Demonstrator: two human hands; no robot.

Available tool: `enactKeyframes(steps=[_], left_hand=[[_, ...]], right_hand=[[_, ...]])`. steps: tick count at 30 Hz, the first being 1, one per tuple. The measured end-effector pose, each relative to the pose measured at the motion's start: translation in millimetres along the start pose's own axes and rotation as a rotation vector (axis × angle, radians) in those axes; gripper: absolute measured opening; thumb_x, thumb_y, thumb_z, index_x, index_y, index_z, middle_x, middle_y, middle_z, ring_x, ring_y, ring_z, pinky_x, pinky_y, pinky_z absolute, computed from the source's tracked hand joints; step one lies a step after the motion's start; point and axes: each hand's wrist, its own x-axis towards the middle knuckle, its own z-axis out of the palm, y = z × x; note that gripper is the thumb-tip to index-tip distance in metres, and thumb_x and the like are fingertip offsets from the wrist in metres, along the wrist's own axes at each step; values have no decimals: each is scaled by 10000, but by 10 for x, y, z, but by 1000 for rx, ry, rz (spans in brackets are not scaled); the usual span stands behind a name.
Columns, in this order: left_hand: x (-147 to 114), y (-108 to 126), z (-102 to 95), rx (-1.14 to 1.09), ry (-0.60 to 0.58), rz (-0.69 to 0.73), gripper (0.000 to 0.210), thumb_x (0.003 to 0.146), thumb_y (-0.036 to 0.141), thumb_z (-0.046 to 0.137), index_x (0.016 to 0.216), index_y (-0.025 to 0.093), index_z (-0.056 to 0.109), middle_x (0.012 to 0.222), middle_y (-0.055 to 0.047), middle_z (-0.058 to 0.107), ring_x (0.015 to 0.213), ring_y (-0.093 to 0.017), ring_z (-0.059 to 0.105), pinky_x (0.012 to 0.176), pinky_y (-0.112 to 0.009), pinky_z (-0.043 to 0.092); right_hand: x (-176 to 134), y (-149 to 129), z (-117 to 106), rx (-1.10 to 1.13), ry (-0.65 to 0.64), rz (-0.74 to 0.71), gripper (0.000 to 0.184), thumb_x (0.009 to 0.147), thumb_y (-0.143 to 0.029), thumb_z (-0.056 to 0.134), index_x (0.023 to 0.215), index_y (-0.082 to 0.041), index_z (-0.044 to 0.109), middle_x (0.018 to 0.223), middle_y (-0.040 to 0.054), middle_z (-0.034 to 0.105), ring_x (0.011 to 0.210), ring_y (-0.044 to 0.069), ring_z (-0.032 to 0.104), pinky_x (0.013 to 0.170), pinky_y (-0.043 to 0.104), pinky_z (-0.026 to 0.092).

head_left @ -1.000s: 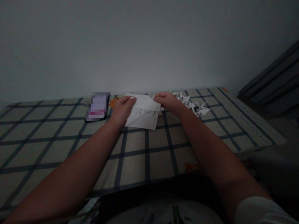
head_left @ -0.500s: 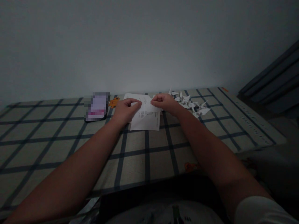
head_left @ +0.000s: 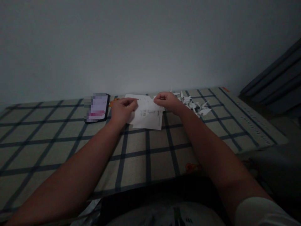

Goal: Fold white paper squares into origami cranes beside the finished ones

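Note:
A white sheet of paper with print [head_left: 149, 117] is spread between my hands, over more white paper lying at the back of the table. My left hand [head_left: 122, 110] has its thumb and fingers closed at the sheet's upper left side. At the upper right, my right hand [head_left: 166, 102] pinches the edge of the same sheet with curled fingers. Just beyond the right hand lies a heap of folded paper cranes [head_left: 197, 108], partly covered by that hand and forearm.
A phone with a lit, blurred screen [head_left: 97, 108] rests to the left of my left hand. The checked tablecloth [head_left: 136, 144] covers the table, which meets a plain wall [head_left: 150, 47] at the back. A dark curtain [head_left: 277, 75] hangs at the right.
My left hand has shifted slightly left, and my right hand slightly right, so they are farther apart. The printed sheet has turned a little and its lower edge sits slightly higher.

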Motion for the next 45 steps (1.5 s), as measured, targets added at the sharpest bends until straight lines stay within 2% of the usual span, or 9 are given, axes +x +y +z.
enactKeyframes(steps=[7,11,13,15,19,25,33,39,45], left_hand=[[98,-40,19,-273,171,-126,226,781,341,696,882,161,788,842,-59,760,694,-135,660,616,-236,551],[32,-36,56,-353,-44,-209,341,783,459,737,977,184,794,874,-60,766,703,-170,680,582,-255,532],[-21,-37,65,-282,-187,-219,401,727,489,808,960,162,799,872,-86,774,689,-190,682,591,-278,529],[-55,-42,63,-231,-257,-222,451,691,509,847,965,154,801,909,-108,786,720,-212,695,630,-303,539],[-50,-54,48,-178,-197,-193,462,705,555,829,942,159,803,908,-104,790,718,-219,695,627,-303,525],[-28,-27,38,-80,-87,-102,349,764,491,799,886,164,810,839,-67,784,706,-202,690,626,-282,518],[-47,15,31,-64,-95,-124,342,788,469,783,922,155,802,896,-87,795,760,-217,714,668,-292,539],[-18,-103,62,-216,-142,-197,428,734,524,823,961,161,802,955,-117,800,762,-231,723,657,-311,549],[12,-187,69,-236,-142,-203,460,716,549,822,941,149,793,959,-130,794,784,-254,731,675,-337,566]], right_hand=[[1,-10,-45,96,105,39,229,724,-382,671,759,-161,619,715,-3,586,670,123,496,617,265,361],[12,37,11,99,47,24,258,734,-409,697,780,-162,635,735,-2,605,699,130,519,634,262,378],[17,64,37,104,13,6,266,742,-415,704,794,-161,644,742,-2,615,715,132,535,644,259,388],[20,74,48,97,-3,10,269,745,-414,709,810,-158,658,743,0,625,716,133,547,648,259,402],[20,42,28,72,32,65,201,768,-348,671,794,-149,669,692,-4,613,624,115,527,600,257,417],[38,37,-23,56,111,80,127,787,-268,656,758,-148,684,634,-8,627,585,100,543,572,236,418],[49,39,-35,87,121,98,112,788,-221,648,776,-153,735,634,0,676,603,108,588,585,226,459],[44,48,-9,120,120,105,150,796,-245,640,775,-157,760,652,14,695,593,104,580,584,225,473],[66,107,8,150,107,115,145,800,-224,639,788,-158,767,683,23,717,597,100,590,585,220,481]])
